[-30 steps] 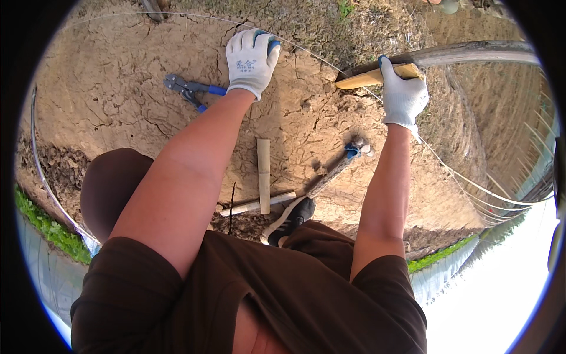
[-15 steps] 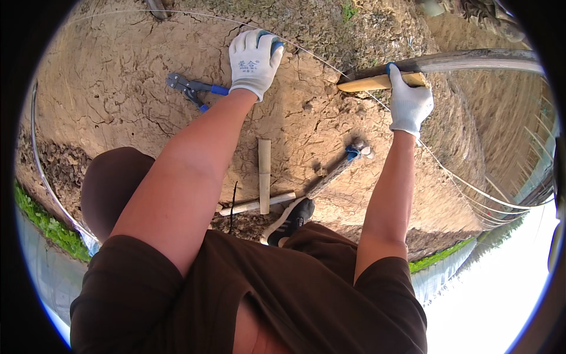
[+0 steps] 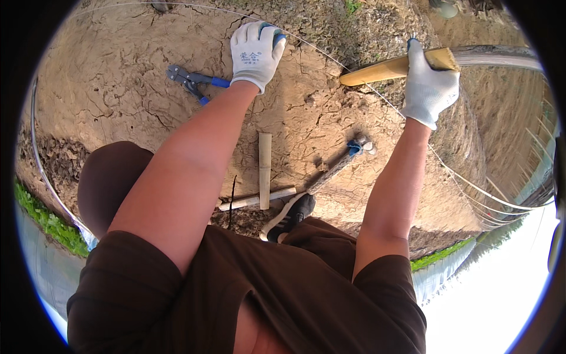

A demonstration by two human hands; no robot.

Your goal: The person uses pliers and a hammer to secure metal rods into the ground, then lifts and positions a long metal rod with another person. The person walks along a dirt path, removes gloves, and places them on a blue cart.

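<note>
Clamped around the wooden stake [image 3: 377, 72] near its blunt end, the right hand [image 3: 432, 88] holds it across the string [image 3: 386, 101] as viewed; a loose hold could let the tip twist and snag. Whether the left hand [image 3: 256, 54] pinches anything cannot be told.

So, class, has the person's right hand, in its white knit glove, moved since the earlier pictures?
Yes: the white-gloved right hand has shifted mainly rightward, judged against the wooden-handled hammer with blue wrapping.
</note>
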